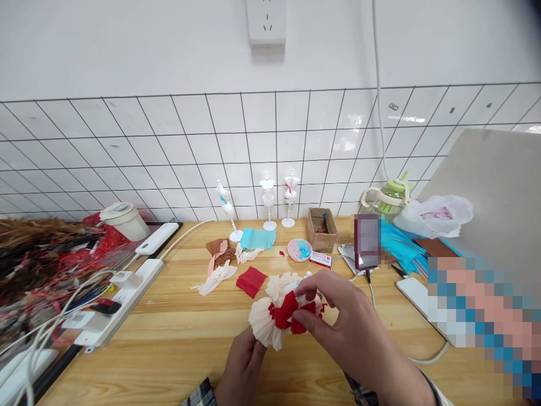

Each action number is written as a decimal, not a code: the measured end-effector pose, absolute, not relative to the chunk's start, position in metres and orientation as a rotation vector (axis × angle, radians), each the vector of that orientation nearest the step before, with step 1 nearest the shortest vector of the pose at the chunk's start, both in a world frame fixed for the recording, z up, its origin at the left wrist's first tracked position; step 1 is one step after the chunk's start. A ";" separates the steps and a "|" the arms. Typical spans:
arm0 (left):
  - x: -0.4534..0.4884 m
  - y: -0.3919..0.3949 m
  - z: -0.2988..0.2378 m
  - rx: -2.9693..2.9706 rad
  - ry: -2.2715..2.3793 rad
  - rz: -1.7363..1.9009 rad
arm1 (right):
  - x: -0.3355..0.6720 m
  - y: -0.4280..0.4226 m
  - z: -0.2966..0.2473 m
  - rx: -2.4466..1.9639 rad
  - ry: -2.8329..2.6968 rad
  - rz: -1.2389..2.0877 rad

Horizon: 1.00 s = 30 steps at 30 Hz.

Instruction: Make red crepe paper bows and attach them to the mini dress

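In front of me is a ruffled crepe paper dress (pixel 262 320), cream with red pieces bunched at its middle. A bit of white shows near its top, mostly covered by my fingers. From below, my left hand (pixel 247 358) grips the dress, its fingertips hidden under the cream ruffle. My right hand (pixel 342 313) pinches the red crepe paper (pixel 285 310) between thumb and forefinger. Just beyond lies a folded red crepe paper piece (pixel 251 281). Cream paper scraps (pixel 217 278), brown paper (pixel 220 251) and a light blue paper strip (pixel 258 239) lie farther off.
Three white mini mannequins (pixel 267 197) stand by the tiled wall. Right of them are a pink dish (pixel 300 250), a cardboard box (pixel 322 231), a phone (pixel 367 242) and a green-lidded bottle (pixel 391 194). A power strip (pixel 127 299) with cables and feathery material (pixel 38 265) occupy the left.
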<state>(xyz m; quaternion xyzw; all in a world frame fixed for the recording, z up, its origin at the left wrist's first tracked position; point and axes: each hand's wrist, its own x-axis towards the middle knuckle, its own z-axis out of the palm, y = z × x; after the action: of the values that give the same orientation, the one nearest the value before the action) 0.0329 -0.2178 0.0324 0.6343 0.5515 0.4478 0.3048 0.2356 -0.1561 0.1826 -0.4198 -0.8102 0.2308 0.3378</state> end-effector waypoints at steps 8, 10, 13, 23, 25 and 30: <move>0.033 -0.218 0.035 1.672 1.477 1.190 | 0.234 -0.155 0.175 -0.926 -2.132 0.535; 0.034 -0.218 0.037 1.673 1.478 1.204 | 0.235 -0.154 0.174 -0.935 -2.124 0.515; 0.035 -0.220 0.038 1.672 1.482 1.205 | 0.236 -0.152 0.174 -0.946 -2.133 0.502; 0.031 -0.217 0.027 1.609 1.529 1.210 | 0.235 -0.151 0.176 -0.894 -2.189 0.453; 0.031 -0.217 0.027 1.602 1.530 1.208 | 0.235 -0.151 0.175 -0.902 -2.171 0.451; 0.032 -0.217 0.030 1.583 1.539 1.238 | 0.232 -0.151 0.175 -0.906 -2.171 0.489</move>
<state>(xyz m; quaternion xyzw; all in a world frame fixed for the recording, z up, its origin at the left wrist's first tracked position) 0.0320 -0.2172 0.0305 0.5964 0.5800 0.4665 0.3006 0.2319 -0.1513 0.1747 -0.3517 -0.8425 0.1898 0.3612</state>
